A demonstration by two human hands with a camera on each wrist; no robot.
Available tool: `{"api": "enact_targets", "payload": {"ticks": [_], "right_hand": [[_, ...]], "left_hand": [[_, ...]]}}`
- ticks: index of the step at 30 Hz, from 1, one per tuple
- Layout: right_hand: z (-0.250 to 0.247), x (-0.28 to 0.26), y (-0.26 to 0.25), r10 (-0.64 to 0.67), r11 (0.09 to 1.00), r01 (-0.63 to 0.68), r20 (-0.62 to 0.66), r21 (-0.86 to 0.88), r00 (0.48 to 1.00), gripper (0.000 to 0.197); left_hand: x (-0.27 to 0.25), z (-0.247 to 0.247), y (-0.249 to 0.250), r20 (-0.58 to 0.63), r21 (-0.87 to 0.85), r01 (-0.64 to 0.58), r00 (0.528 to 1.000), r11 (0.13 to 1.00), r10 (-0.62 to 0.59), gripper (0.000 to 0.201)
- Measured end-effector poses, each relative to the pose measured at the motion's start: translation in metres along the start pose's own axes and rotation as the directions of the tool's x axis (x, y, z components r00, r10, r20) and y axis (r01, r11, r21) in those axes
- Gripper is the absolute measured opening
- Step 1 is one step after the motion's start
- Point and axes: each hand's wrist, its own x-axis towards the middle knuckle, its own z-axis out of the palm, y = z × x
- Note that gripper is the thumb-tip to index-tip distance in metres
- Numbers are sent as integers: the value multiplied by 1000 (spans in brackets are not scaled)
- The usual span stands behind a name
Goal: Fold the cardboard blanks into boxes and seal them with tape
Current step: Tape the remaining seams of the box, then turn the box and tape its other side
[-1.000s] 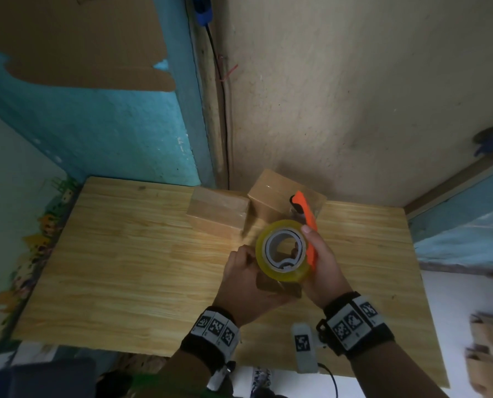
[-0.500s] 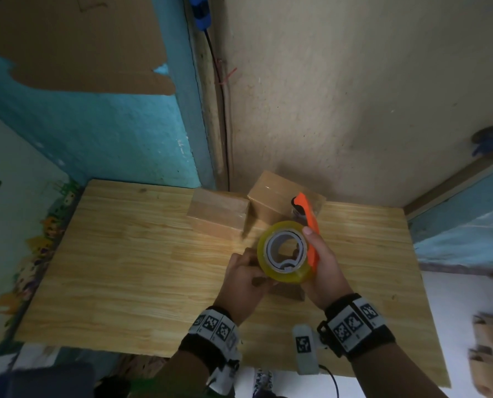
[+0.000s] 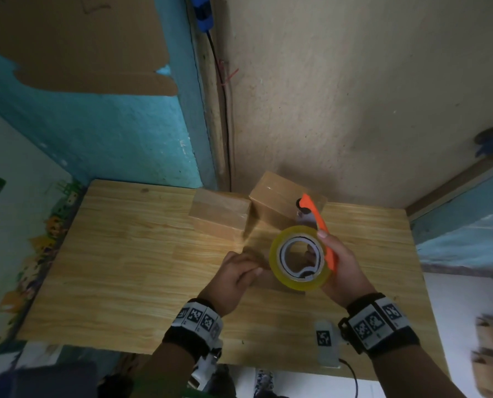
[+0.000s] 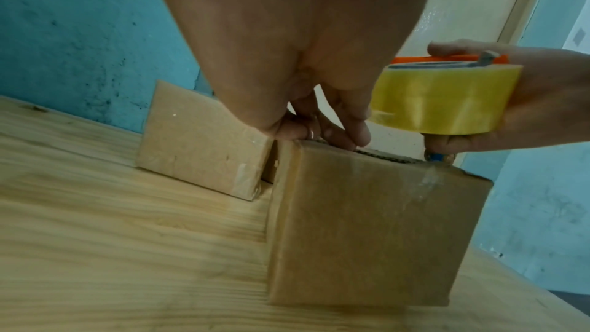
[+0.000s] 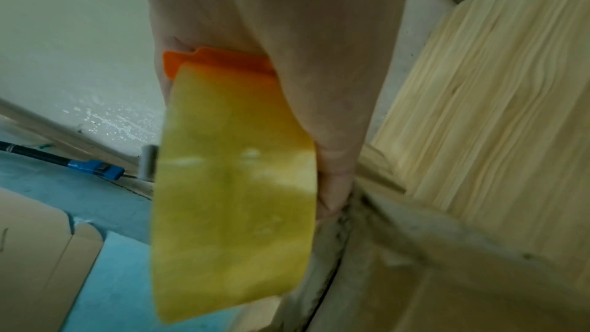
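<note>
A small cardboard box (image 4: 367, 224) stands on the wooden table (image 3: 124, 268); in the head view the box (image 3: 282, 284) is mostly hidden by my hands. My left hand (image 3: 239, 271) curls its fingers (image 4: 338, 133) over the box's top edge, thumb on the near side. My right hand (image 3: 343, 268) grips a yellowish tape roll (image 3: 300, 259) together with an orange cutter (image 3: 320, 231), just right of the left hand and above the box. The roll (image 4: 447, 100) hovers next to my left fingers. In the right wrist view the roll (image 5: 236, 186) fills the middle.
Two closed, taped boxes (image 3: 219, 216) (image 3: 279, 202) sit at the table's back edge against the wall corner. A cable (image 3: 225, 110) runs down that corner. Cardboard pieces (image 3: 492, 354) lie off the table to the right. Bare tabletop spreads to the left.
The tape roll and right hand have shifted slightly right, away from my left hand, which stays on the box's top edge.
</note>
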Motion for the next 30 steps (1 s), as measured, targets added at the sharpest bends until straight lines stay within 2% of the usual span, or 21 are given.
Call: {"api": "enact_targets", "payload": {"ticks": [3, 5, 7, 11, 14, 17, 20, 25, 30], "right_hand": [[-13, -4, -7, -20, 996, 24, 47, -91, 999, 30], [-21, -2, -10, -37, 968, 58, 90, -244, 995, 35], [-31, 1, -12, -33, 892, 94, 143, -443, 989, 49], [-36, 1, -26, 8, 730, 157, 238, -665, 971, 49], [-31, 2, -37, 58, 641, 176, 276, -747, 959, 37], [-25, 8, -43, 128, 524, 182, 288, -832, 949, 24], [-21, 13, -48, 186, 429, 174, 275, -887, 943, 28], [-21, 14, -55, 219, 328, 174, 254, -929, 942, 44], [-15, 14, -54, 204, 266, 199, 256, -943, 945, 38]], "left_hand": [[2, 2, 1, 38, 16, -20, 999, 1000, 19, 26], [3, 6, 3, 53, 54, -45, 998, 997, 42, 24], [3, 6, 2, 47, 75, -56, 998, 996, 52, 24], [0, -3, 0, 84, 28, -76, 994, 997, 73, 19], [2, -10, -2, 125, -6, -40, 991, 999, 41, 24], [5, -13, -5, 190, 34, -45, 981, 998, 37, 31], [4, -15, -7, 198, 40, -67, 979, 997, 58, 31], [-1, -18, -9, 103, -15, -71, 992, 997, 73, 23], [3, -18, -8, 145, 31, -76, 987, 997, 71, 25]]}}
